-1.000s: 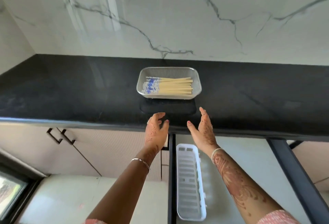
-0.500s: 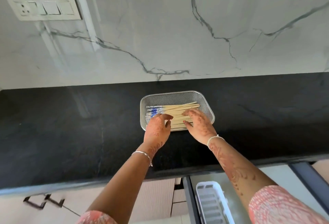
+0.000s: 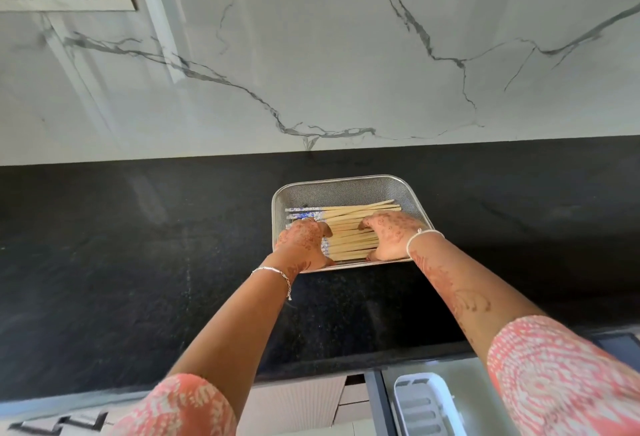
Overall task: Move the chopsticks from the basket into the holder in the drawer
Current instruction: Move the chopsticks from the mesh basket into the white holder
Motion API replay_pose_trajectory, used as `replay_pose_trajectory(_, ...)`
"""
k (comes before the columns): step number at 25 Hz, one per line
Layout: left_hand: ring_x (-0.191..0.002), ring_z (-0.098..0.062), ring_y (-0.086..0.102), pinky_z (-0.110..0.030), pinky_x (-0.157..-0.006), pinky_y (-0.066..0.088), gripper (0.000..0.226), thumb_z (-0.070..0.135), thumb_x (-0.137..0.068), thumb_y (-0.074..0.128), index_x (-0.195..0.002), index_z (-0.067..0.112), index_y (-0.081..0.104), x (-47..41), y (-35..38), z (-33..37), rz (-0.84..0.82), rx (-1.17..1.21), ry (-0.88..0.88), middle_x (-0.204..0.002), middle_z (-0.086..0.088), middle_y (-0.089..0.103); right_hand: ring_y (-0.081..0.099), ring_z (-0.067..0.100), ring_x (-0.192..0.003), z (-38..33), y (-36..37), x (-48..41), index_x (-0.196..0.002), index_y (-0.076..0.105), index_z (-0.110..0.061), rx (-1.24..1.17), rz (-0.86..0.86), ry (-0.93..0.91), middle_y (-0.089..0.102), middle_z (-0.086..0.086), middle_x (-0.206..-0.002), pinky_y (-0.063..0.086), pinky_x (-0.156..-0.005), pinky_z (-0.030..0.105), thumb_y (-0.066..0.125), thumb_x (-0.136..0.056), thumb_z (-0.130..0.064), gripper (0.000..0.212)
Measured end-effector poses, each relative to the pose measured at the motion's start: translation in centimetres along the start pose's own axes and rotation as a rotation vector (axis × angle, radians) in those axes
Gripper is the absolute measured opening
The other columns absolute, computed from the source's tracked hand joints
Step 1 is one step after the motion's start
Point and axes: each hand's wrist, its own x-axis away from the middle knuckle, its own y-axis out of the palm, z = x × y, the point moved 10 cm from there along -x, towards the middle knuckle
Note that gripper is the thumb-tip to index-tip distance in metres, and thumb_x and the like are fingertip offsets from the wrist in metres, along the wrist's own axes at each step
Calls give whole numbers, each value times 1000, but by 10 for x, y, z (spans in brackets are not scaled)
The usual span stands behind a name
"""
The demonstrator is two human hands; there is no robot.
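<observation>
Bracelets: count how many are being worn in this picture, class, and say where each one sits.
2. A thin chain bracelet sits on the left wrist, below the left hand; a white bracelet circles the right wrist beside the right hand. The sleeves may hide others.

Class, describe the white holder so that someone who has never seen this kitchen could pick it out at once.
Start at the black countertop and drop below its front edge, right of centre. There lies the white holder, a slotted plastic tray with rounded corners, the only white plastic thing there.
</observation>
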Motion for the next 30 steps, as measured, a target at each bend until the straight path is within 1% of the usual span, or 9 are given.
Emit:
replay_pose_trajectory(4,-127,-22,48,-42,-105,43,54,30,-79,72,-130,28,54,-3,-1,0,33,14,3,-131,1,54,50,21,-123,-7,-4,-4,-135,48,-25,79,42,-43,52,-2,-134,43,-103,35,74,-77,-41,66)
replay_pose_trajectory(7,-119,-20,55,-38,-101,47,47,30,-78,73,-122,28,58,-4,1,-1,40,43,-13,-124,4,61,55,22,-110,-15,-2,-5,-129,48,-19,126,77,-94,54,0,-122,49,-95,35,72,-80,-34,57)
replay_pose_trajectory(9,-115,-20,59,-38,-99,49,45,32,-76,75,-119,28,60,-3,2,-2,45,48,-23,-121,5,63,56,22,-107,-19,-1,-6,-129,48,-17,160,87,-118,54,1,-118,51,-92,37,71,-82,-31,54)
replay_pose_trajectory(14,-119,-21,57,-36,-99,48,48,28,-83,70,-129,26,57,-2,0,0,58,21,-40,-128,2,61,57,22,-104,-24,5,-11,-126,50,-12,203,105,-171,55,3,-114,51,-92,34,67,-86,-25,46)
replay_pose_trajectory(18,-121,-23,56,-37,-99,46,42,29,-90,63,-131,25,54,0,-2,0,51,47,-61,-131,0,59,57,23,-105,-16,4,-10,-125,50,-12,170,152,-168,54,4,-114,49,-93,33,59,-90,-8,37)
replay_pose_trajectory(20,-119,-24,56,-37,-99,47,38,31,-93,59,-130,25,53,0,-2,-2,49,66,-78,-131,-1,59,55,23,-105,-14,1,-7,-128,49,-12,183,190,-181,53,4,-116,45,-94,34,53,-93,-5,36)
replay_pose_trajectory(24,-116,-25,58,-37,-96,49,36,33,-94,57,-130,25,53,2,0,-7,47,55,-104,-128,-3,61,55,24,-109,-11,0,-4,-129,47,-13,158,193,-207,52,4,-120,43,-96,36,47,-96,-9,33)
replay_pose_trajectory(28,-116,-25,58,-38,-97,49,37,33,-92,61,-128,26,58,2,5,-6,25,39,-99,-127,-2,62,54,22,-101,-12,7,-8,-126,49,-15,143,147,-215,47,3,-114,48,-89,37,59,-93,-25,36)
replay_pose_trajectory(30,-116,-24,57,-37,-97,48,40,34,-89,65,-128,25,59,-1,8,-6,-8,38,-99,-126,-3,62,54,21,-99,-12,8,-9,-124,53,-16,139,135,-211,47,2,-114,49,-89,37,65,-89,-28,38)
